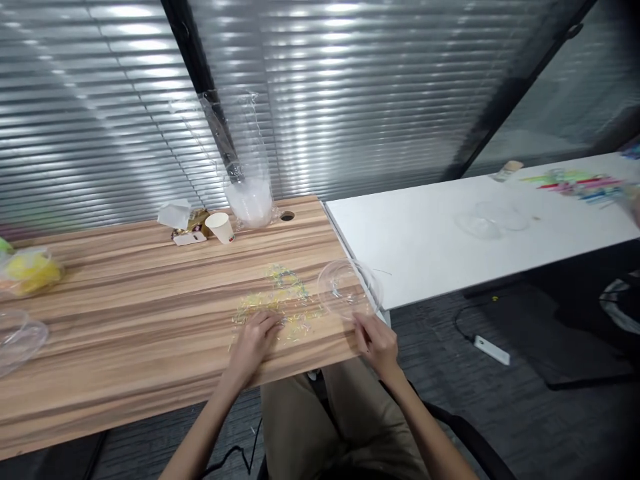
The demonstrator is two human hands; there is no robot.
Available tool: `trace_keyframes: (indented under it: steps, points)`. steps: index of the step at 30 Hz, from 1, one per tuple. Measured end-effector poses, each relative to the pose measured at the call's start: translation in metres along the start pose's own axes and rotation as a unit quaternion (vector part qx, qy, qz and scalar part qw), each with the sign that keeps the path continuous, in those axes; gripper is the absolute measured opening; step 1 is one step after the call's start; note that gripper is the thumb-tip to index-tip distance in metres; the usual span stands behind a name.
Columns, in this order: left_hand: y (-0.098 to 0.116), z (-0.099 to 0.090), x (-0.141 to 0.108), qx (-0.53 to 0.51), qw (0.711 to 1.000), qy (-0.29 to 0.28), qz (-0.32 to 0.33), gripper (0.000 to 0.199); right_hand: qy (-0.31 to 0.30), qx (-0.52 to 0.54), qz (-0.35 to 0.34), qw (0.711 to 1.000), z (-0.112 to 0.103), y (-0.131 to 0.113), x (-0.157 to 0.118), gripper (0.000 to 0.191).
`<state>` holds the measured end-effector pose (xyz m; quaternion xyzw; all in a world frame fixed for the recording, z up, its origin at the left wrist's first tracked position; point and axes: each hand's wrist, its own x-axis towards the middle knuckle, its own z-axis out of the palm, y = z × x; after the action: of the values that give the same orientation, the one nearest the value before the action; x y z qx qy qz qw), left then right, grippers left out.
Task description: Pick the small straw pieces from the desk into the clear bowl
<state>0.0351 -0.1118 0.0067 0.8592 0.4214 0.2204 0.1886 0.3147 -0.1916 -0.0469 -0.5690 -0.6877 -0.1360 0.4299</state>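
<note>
Small thin bits (277,303), mostly yellow with some blue and green, lie scattered over the wooden table in front of me. My left hand (256,339) rests at the near edge of this spread, its fingers drawn together among the bits; whatever they pinch is too small to name. To the right, a round transparent plastic dish (325,293) lies across the seam to the white table, with a few bits inside. My right hand (376,339) is at the dish's near rim, fingers curled in a pinch. What lies between those fingertips cannot be made out.
Toward the back of the wooden table (125,333) stand a tissue pack (190,230), a paper cup (220,228) and a plastic bag with white contents (253,200). A bag of yellow material (33,270) sits left. The white table (415,247) holds transparent dishes (480,225) and coloured sticks (585,185).
</note>
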Motion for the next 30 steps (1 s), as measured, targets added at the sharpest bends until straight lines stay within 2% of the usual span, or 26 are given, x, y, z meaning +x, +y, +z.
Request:
trace_keyframes:
  steps: [7,13,21,26,30]
  points:
    - [-0.009,0.001,-0.008,0.036,0.999,0.020,-0.010,0.025,0.003,-0.005,-0.005,1.000,-0.001,-0.001,0.001,0.026]
    - [0.001,0.005,-0.010,0.061,0.994,0.083,-0.034,0.027,-0.004,0.011,-0.021,1.000,-0.003,-0.002,0.003,0.026]
    - [0.014,0.013,0.007,0.052,0.996,0.007,-0.069,0.020,-0.004,0.041,-0.067,0.997,-0.006,0.000,0.005,0.026]
    - [0.016,0.009,0.011,0.072,0.993,-0.011,-0.092,0.020,0.004,0.053,-0.062,0.997,-0.007,-0.001,0.004,0.028]
    - [0.019,0.007,0.013,0.088,0.991,-0.004,-0.099,0.020,0.001,0.068,-0.059,0.996,-0.007,-0.001,0.003,0.028]
